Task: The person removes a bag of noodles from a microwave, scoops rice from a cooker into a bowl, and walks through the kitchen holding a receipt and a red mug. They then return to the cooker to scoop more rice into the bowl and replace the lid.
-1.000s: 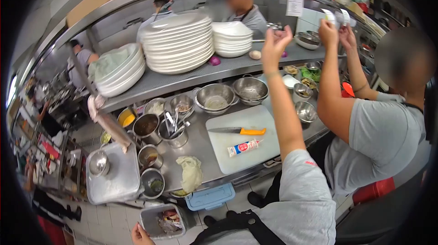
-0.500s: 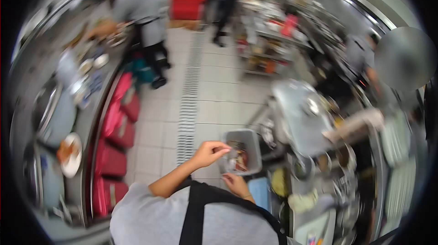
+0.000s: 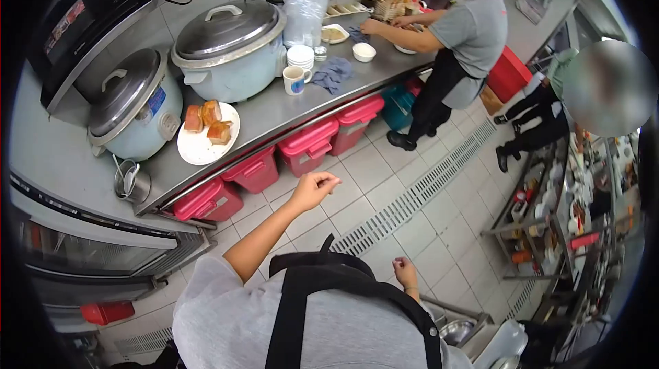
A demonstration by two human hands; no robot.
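My left hand (image 3: 314, 191) is held out over the floor in front of the pink bins, its fingers curled in and nothing visible in them. Lower and to the right, my right hand (image 3: 405, 272) hangs near my apron with its fingers folded, also with nothing showing. Nearest to my left hand on the counter is a white plate (image 3: 195, 152) at the edge, bearing a few browned chunks of what looks like roast pork (image 3: 219, 133). Neither hand touches the plate or the bins.
The steel counter (image 3: 264, 120) holds two large rice cookers (image 3: 230, 60), a mug (image 3: 294, 81), stacked white dishes (image 3: 301, 57) and a blue cloth (image 3: 333, 75). Pink bins (image 3: 307, 147) stand beneath. A co-worker (image 3: 473, 32) works farther along. A drain grate (image 3: 412, 194) crosses the floor.
My view has swung left, from the grey bin and cooking side to the counter with the plate and rice cookers. Both hands have come away from the grey bin.
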